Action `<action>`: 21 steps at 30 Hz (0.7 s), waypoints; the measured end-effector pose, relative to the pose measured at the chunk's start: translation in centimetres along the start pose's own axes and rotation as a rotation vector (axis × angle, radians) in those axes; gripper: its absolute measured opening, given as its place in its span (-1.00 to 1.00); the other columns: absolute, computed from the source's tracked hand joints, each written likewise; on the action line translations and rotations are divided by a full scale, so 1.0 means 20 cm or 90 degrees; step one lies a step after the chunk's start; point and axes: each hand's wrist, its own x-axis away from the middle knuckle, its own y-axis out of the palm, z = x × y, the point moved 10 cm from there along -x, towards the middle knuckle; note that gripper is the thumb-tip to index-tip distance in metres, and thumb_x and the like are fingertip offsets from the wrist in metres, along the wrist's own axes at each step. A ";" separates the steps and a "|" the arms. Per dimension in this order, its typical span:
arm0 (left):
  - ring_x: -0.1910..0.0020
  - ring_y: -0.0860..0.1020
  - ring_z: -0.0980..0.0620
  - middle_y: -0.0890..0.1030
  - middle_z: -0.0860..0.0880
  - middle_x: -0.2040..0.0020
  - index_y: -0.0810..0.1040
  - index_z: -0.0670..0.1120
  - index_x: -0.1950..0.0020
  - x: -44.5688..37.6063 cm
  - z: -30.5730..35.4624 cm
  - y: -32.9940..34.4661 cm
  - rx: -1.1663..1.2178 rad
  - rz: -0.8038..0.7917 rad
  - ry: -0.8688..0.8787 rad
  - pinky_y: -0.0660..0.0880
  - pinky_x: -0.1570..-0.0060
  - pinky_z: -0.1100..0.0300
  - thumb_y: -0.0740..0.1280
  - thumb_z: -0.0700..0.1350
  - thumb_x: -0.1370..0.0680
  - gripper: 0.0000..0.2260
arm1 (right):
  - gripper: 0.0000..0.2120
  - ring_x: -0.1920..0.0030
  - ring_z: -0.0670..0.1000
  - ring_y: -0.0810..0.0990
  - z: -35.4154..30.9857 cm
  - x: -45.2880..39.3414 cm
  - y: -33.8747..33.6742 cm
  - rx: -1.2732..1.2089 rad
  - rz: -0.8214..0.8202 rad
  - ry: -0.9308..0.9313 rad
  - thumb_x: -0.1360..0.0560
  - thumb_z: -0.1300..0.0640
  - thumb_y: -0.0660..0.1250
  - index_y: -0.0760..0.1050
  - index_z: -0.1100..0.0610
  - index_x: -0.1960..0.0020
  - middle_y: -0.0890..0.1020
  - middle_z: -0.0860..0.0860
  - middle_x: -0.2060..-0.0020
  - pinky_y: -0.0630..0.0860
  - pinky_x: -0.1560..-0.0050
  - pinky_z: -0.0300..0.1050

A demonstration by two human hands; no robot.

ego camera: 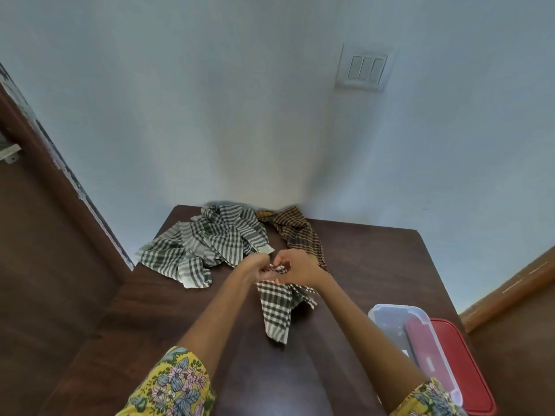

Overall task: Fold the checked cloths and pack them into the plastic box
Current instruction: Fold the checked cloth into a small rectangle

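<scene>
Together, the left hand (255, 267) and right hand (295, 270) pinch one cloth (277, 307) that hangs beneath them; bunched so, its corners may mismatch, or it may slip. Right of them waits the box (390, 313).

Both hands met above the desk (375, 259): the left hand (255, 270) and right hand (295, 270) each pinched the top of a dark checked cloth (277, 307), which hung to the surface. A grey checked cloth (204, 244) and brown checked cloth (300, 232) lay crumpled at the far edge. A clear plastic box (387, 322) stood at the right edge beside a red lid (462, 367).
</scene>
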 end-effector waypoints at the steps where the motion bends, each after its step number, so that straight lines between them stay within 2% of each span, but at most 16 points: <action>1: -0.13 0.56 -0.29 0.48 -0.40 -0.12 0.27 -0.41 -0.24 0.01 -0.01 0.01 0.013 -0.008 -0.015 0.58 -0.04 0.14 -0.07 -0.41 -0.58 -0.72 | -0.78 0.15 -0.06 0.50 -0.01 0.01 -0.01 0.033 0.020 -0.010 -0.34 0.24 0.47 0.58 0.27 0.04 0.65 0.11 0.10 0.28 0.25 -0.38; 2: -0.01 0.61 -0.25 0.50 -0.38 -0.01 0.28 -0.39 -0.18 0.03 -0.02 0.01 0.006 -0.012 -0.020 0.61 0.14 0.18 -0.08 -0.39 -0.59 -0.76 | -0.83 0.15 -0.04 0.50 0.00 0.01 -0.02 0.051 0.038 -0.006 -0.35 0.28 0.44 0.57 0.27 0.07 0.65 0.12 0.10 0.27 0.27 -0.39; 3: 0.13 0.65 -0.21 0.51 -0.34 0.08 0.30 -0.37 -0.13 0.03 -0.02 0.01 -0.028 -0.013 -0.019 0.62 0.20 0.16 -0.07 -0.37 -0.60 -0.78 | -0.87 0.16 -0.04 0.48 0.00 0.01 -0.03 0.055 0.052 0.000 -0.34 0.33 0.40 0.58 0.27 0.10 0.65 0.12 0.12 0.28 0.29 -0.39; 4: 0.24 0.65 -0.16 0.53 -0.29 0.12 0.34 -0.36 -0.12 0.02 -0.03 -0.01 -0.098 0.000 -0.010 0.62 0.13 0.09 -0.05 -0.36 -0.61 -0.78 | -0.86 0.17 -0.06 0.48 0.01 0.01 -0.05 0.044 0.061 -0.001 -0.33 0.39 0.36 0.58 0.27 0.13 0.65 0.13 0.14 0.29 0.27 -0.38; 5: 0.25 0.64 -0.14 0.55 -0.27 0.10 0.38 -0.34 -0.16 0.02 -0.02 -0.04 -0.195 0.021 0.011 0.60 0.07 0.02 -0.02 -0.36 -0.60 -0.76 | -0.84 0.18 -0.07 0.48 0.00 0.01 -0.08 0.022 0.062 -0.009 -0.31 0.42 0.33 0.58 0.27 0.15 0.64 0.12 0.17 0.33 0.23 -0.33; 7: -0.01 0.60 -0.18 0.55 -0.26 -0.12 0.42 -0.27 -0.27 0.02 0.01 -0.09 -0.443 0.050 0.083 0.57 0.02 -0.01 0.06 -0.37 -0.56 -0.68 | -0.84 0.19 -0.10 0.50 -0.01 0.01 -0.13 -0.016 0.044 -0.029 -0.29 0.44 0.34 0.57 0.27 0.17 0.61 0.04 0.21 0.40 0.17 -0.28; 8: -0.13 0.56 -0.19 0.54 -0.24 -0.19 0.44 -0.23 -0.28 0.02 0.04 -0.11 -0.577 0.064 0.133 0.55 0.00 0.01 0.11 -0.35 -0.55 -0.68 | -0.84 0.20 -0.12 0.51 -0.01 0.00 -0.16 -0.022 0.035 -0.039 -0.29 0.43 0.36 0.57 0.26 0.17 0.59 0.00 0.22 0.40 0.16 -0.33; 10: -0.21 0.50 -0.17 0.52 -0.19 -0.25 0.46 -0.20 -0.26 0.03 0.10 -0.14 -0.793 0.135 0.235 0.51 -0.09 0.01 0.17 -0.26 -0.56 -0.72 | -0.84 0.19 -0.14 0.52 0.00 0.00 -0.23 -0.024 0.035 -0.040 -0.31 0.41 0.37 0.56 0.23 0.16 0.57 -0.04 0.21 0.39 0.17 -0.41; 11: -0.22 0.49 -0.17 0.50 -0.18 -0.25 0.47 -0.17 -0.25 0.05 0.14 -0.17 -0.840 0.188 0.273 0.49 -0.15 -0.03 0.17 -0.22 -0.56 -0.72 | -0.84 0.18 -0.12 0.52 0.02 0.00 -0.26 -0.024 0.050 -0.031 -0.31 0.41 0.36 0.55 0.21 0.16 0.57 -0.05 0.21 0.40 0.18 -0.39; 14: -0.26 0.44 -0.13 0.45 -0.12 -0.25 0.49 -0.08 -0.25 0.12 0.27 -0.22 -0.843 0.290 0.363 0.45 -0.19 -0.06 0.26 -0.08 -0.55 -0.72 | -0.82 0.19 -0.06 0.49 0.07 0.00 -0.34 -0.035 0.127 0.013 -0.33 0.40 0.33 0.47 0.14 0.21 0.53 -0.08 0.25 0.40 0.16 -0.20; 17: -0.26 0.41 -0.07 0.47 -0.06 -0.22 0.55 -0.10 -0.17 0.18 0.39 -0.20 -0.882 0.276 0.446 0.45 -0.17 -0.02 0.38 0.09 -0.47 -0.63 | -0.83 0.30 -0.10 0.42 0.12 -0.01 -0.29 -0.056 0.131 0.069 -0.35 0.33 0.31 0.39 0.12 0.17 0.47 -0.10 0.30 0.34 0.28 -0.22; 19: -0.16 0.47 -0.02 0.55 -0.02 -0.08 0.61 -0.08 -0.01 0.23 0.44 -0.24 -0.883 0.276 0.449 0.45 -0.05 0.04 0.42 0.15 -0.40 -0.65 | -0.81 0.32 -0.09 0.48 0.12 -0.03 -0.16 -0.106 0.027 0.117 -0.39 0.29 0.32 0.37 0.12 0.08 0.49 -0.03 0.24 0.43 0.34 -0.25; 21: 0.02 0.50 -0.01 0.53 -0.01 0.15 0.56 -0.05 0.19 0.23 0.44 -0.32 -0.885 0.220 0.385 0.40 0.08 0.11 0.48 0.15 -0.34 -0.71 | -0.78 0.26 -0.02 0.56 0.09 -0.02 0.02 -0.183 -0.118 0.161 -0.44 0.27 0.32 0.36 0.13 -0.03 0.50 0.05 0.09 0.56 0.34 -0.23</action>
